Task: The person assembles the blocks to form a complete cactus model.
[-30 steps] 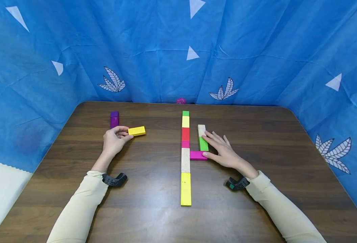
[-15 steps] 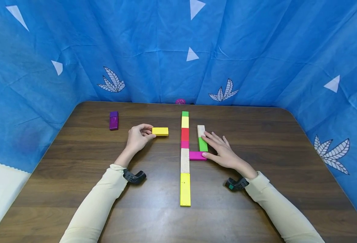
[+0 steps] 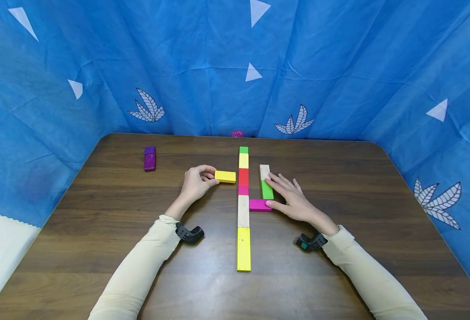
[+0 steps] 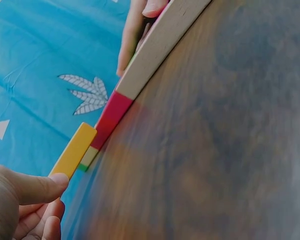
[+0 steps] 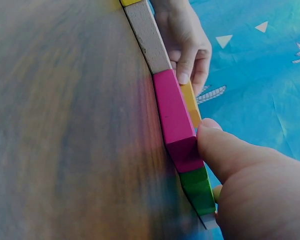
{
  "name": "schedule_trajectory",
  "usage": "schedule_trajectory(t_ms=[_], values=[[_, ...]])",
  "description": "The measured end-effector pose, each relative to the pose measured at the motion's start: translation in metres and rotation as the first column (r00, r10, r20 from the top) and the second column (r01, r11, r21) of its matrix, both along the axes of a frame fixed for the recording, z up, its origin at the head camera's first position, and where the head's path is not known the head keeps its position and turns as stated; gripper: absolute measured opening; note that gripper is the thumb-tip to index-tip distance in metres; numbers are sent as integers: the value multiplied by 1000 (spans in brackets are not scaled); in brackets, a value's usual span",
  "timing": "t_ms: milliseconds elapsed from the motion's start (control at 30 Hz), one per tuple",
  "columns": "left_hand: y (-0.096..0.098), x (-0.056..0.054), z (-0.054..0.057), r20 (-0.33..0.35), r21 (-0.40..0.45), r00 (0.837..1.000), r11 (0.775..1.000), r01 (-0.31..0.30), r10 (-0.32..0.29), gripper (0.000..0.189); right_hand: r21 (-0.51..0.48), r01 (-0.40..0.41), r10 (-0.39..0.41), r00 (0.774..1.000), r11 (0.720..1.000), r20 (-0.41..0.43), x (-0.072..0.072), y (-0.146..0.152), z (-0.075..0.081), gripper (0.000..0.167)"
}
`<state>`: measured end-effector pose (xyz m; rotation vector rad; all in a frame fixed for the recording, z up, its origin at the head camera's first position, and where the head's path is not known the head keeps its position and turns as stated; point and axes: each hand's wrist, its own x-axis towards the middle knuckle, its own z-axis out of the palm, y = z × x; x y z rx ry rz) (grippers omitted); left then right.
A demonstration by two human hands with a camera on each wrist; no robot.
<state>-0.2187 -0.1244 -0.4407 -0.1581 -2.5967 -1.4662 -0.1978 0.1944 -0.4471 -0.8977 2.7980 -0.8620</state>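
My left hand (image 3: 196, 186) pinches one end of a yellow wooden block (image 3: 225, 177) between thumb and fingers. The block's far end points right, a short gap from a straight row of blocks. That row runs away from me: long yellow block (image 3: 244, 249), bare wood block (image 3: 243, 211), pink, red block (image 3: 243, 177), pale yellow and green. A magenta block (image 3: 259, 205) juts right from the row. My right hand (image 3: 292, 200) lies with fingers extended, thumb at the magenta block's outer end and fingertips beside a green block (image 3: 267, 191) and a whitish block (image 3: 264, 171).
Two purple pieces, a darker one behind a purple block (image 3: 149, 162), lie at the table's back left. The brown wooden table (image 3: 339, 178) ends at a blue patterned cloth (image 3: 203, 89) behind. Each wrist wears a black band (image 3: 189, 233).
My left hand has carried the yellow block rightward from near the purple pieces toward the row, and the block has turned slightly. My right hand and the laid blocks stay put.
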Motion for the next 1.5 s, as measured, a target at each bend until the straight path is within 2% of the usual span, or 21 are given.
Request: schedule_trajectory(t_ms=[267,633,1500], values=[[8,0,-4,-3,-24,1000,1000,0,0,28,6,7,-7,1000,1000,13,1,-1,1,71],[8,1,-8,-12,-58,1000,998,8,-9,28,3,-4,4,1000,1000,-5,1,-1,1,72],[8,1,-7,-49,-81,998,996,34,-38,30,18,1,-1,1000,1000,-16,0,-3,1,72]])
